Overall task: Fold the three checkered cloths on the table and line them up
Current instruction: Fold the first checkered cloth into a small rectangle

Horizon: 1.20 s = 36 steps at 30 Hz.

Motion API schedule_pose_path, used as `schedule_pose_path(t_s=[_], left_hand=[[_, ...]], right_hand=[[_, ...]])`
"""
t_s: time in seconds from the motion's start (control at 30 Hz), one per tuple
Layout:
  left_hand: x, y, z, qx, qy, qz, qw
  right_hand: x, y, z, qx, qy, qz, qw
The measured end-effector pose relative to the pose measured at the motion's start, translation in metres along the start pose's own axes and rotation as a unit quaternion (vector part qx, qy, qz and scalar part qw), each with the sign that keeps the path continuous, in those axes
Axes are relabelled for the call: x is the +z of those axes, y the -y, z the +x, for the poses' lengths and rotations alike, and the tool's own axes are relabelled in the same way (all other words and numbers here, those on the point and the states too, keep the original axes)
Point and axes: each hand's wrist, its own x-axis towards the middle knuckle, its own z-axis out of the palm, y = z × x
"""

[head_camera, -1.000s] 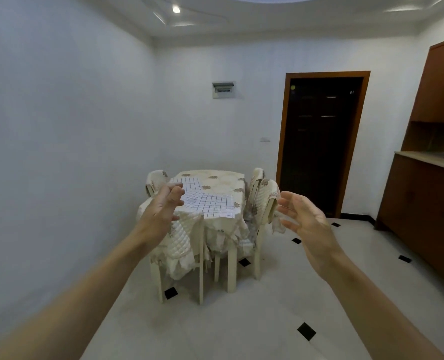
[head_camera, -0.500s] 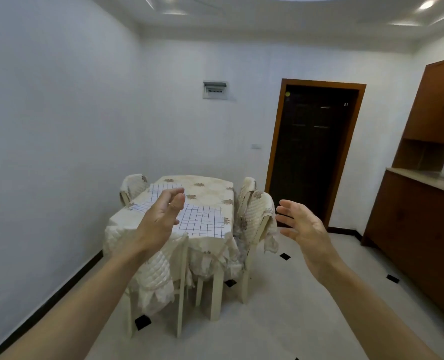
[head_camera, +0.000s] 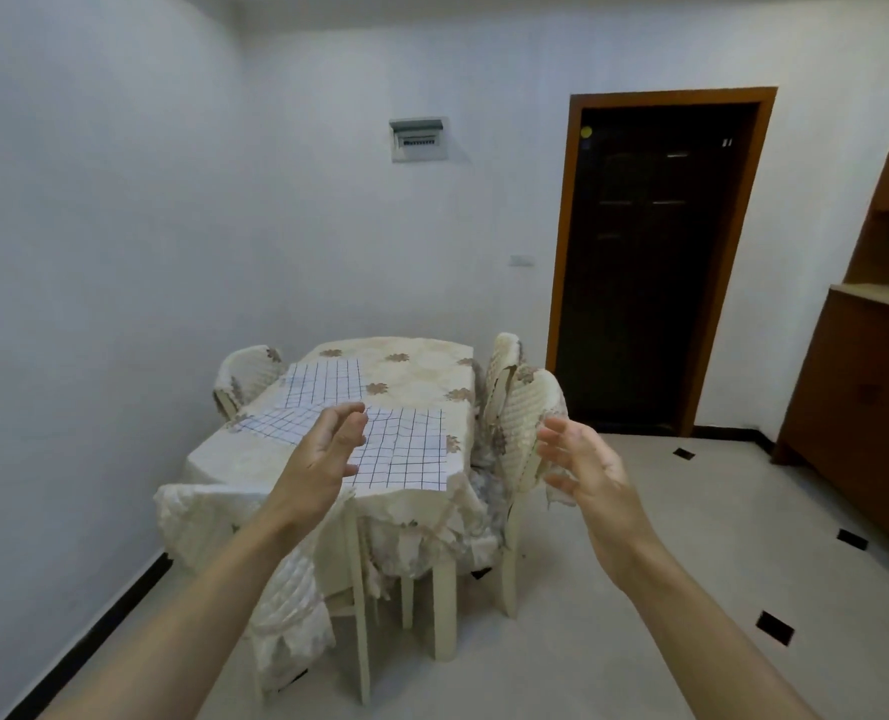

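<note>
White cloths with dark check lines lie spread flat on the cream flowered table (head_camera: 421,376). One checkered cloth (head_camera: 406,454) is at the near right corner. A second (head_camera: 281,423) lies to its left, partly behind my left hand. A third (head_camera: 328,381) lies farther back. My left hand (head_camera: 328,449) is raised in front of the table, fingers apart, holding nothing. My right hand (head_camera: 582,465) is raised to the right of the table, in front of a chair back, also with fingers apart and nothing in it. Both hands are short of the cloths.
Padded chairs stand around the table: one at the near left (head_camera: 255,543), two on the right (head_camera: 525,423), one at the far left (head_camera: 244,371). A dark door (head_camera: 655,262) is behind. A wooden cabinet (head_camera: 868,397) lines the right wall. Tiled floor lies to the right.
The view has come closer to the table, which now looks larger. Both hands stay raised with fingers apart, a little nearer the table.
</note>
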Motion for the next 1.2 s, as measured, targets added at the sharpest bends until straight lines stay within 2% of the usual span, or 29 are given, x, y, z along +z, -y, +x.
schedule_pose_path(t_s=[0.17,0.47,0.73,0.93,1.2], left_hand=[[0.051,0.029,0.048,-0.037,-0.007,0.005,0.999],[0.076,0.073,0.14,-0.067,-0.051,-0.02,0.996],[0.074,0.161,0.221,-0.099,-0.071,-0.066,0.99],[0.06,0.213,0.291,-0.114,-0.089,-0.099,0.985],[0.039,0.282,0.335,-0.158,-0.08,-0.069,0.982]], right_hand=[[-0.015,-0.027,0.073,0.024,0.018,0.038,0.999],[-0.013,-0.073,0.181,0.035,0.059,0.024,0.997],[0.03,-0.128,0.28,0.005,0.05,0.017,0.999],[0.075,-0.168,0.358,0.021,0.076,-0.021,0.997],[0.117,-0.236,0.412,0.066,0.09,-0.037,0.993]])
